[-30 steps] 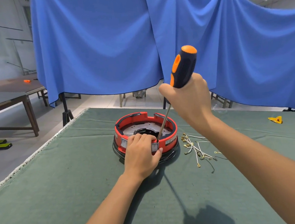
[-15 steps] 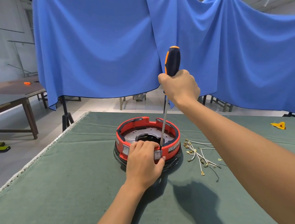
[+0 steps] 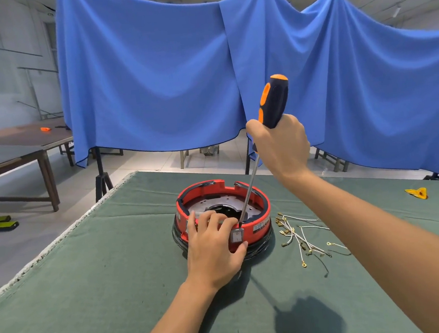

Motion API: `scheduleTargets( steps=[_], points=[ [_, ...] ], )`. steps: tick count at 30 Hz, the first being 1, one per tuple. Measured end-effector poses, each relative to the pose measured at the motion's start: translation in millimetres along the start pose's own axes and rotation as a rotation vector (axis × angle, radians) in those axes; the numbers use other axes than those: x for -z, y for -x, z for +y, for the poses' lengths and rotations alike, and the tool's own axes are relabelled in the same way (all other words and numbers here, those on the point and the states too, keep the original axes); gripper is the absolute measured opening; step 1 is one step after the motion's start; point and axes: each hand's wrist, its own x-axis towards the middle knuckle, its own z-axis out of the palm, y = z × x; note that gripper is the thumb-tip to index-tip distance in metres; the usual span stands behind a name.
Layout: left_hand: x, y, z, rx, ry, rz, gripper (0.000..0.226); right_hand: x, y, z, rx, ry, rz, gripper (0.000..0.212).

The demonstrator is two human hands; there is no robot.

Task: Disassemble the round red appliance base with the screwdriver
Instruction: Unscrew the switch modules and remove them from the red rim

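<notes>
The round red plastic appliance base (image 3: 224, 213) sits at the centre of the frame on the green felt-covered table (image 3: 90, 283), open side up, with a grey metal plate and a dark hub showing inside. Our left hand (image 3: 215, 249) lies over its near rim, fingers curled inside the wall and thumb pressed on the outside, clamping the base down just beside a small grey rocker switch (image 3: 237, 236). Our right hand (image 3: 280, 142), upper right of centre, is wrapped tight round the black-and-orange handled screwdriver (image 3: 271, 106); the long steel shaft slants down and left, and its tip meets the rim right above the switch.

We judge the step in hand to be working at a fastener or catch by that switch; the tip's exact seat is too small to make out, so it may be a screw or a clip. To do it well, we should bring the shaft squarely in line with the fastener, press down firmly before turning so the tip does not slip, and keep the left thumb and fingers out of the tip's path, since they lie very close. The left hand's hold on the rim should stop the base from spinning on the felt.

Against the frame half a second earlier, the handle now leans further right and the right hand sits a little further right; the left hand's hold looks unchanged. A loose bundle of white wires with brass terminals (image 3: 301, 235) lies on the felt just right of the base.
</notes>
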Motion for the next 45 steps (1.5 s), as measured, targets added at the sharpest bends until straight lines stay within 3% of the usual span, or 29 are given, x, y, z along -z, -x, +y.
scheduleTargets(
  steps=[8, 20, 30, 40, 45],
  points=[
    [1.9, 3.8, 2.9, 0.145, -0.028, -0.063, 0.047, 7.8, 21.7, -7.4, 0.093, -0.085, 0.024, 0.024],
    [6.2, 3.5, 5.4, 0.158, -0.017, -0.086, 0.045, 3.5, 24.0, -3.3, 0.082, -0.102, 0.025, 0.024],
    [5.9, 4.8, 7.0, 0.158, -0.041, -0.059, 0.040, -35.8, -18.7, -3.2, -0.096, 0.080, -0.089, 0.025],
    [3.3, 3.5, 4.5, 0.138, -0.053, -0.006, 0.040, -89.0, -41.9, 5.4, -0.047, 0.268, -0.209, 0.020],
    [3.4, 3.1, 4.0, 0.137, -0.055, -0.001, 0.041, -85.9, -40.2, 1.6, -0.063, 0.228, -0.272, 0.020]
  ],
)
